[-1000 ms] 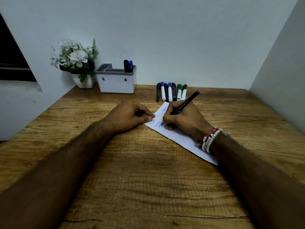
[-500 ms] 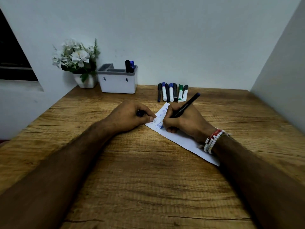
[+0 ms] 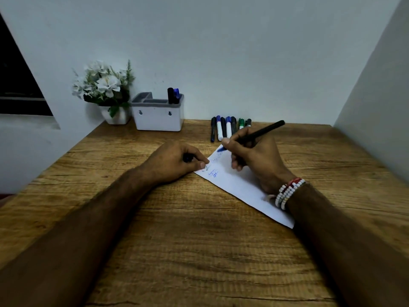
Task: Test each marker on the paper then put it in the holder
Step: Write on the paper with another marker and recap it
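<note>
My right hand (image 3: 256, 158) grips a slim black marker (image 3: 263, 130), its blue tip just above the far corner of the white paper (image 3: 239, 185). Blue scribbles mark the paper's left part. My left hand (image 3: 174, 161) rests on the paper's left corner and curls round a dark cap (image 3: 187, 157). Several markers (image 3: 229, 128) lie in a row at the back of the desk. The white holder (image 3: 158, 115) stands at the back left with two markers (image 3: 173, 95) upright in its right compartment.
A white pot of pale flowers (image 3: 106, 89) stands left of the holder against the wall. Walls close the desk (image 3: 199, 251) at the back and on the right. The desk's left edge drops off beside a dark window.
My right hand has lifted and moved the marker tip from the scribbles in the paper's left part towards its far corner. My left hand has stayed put.
</note>
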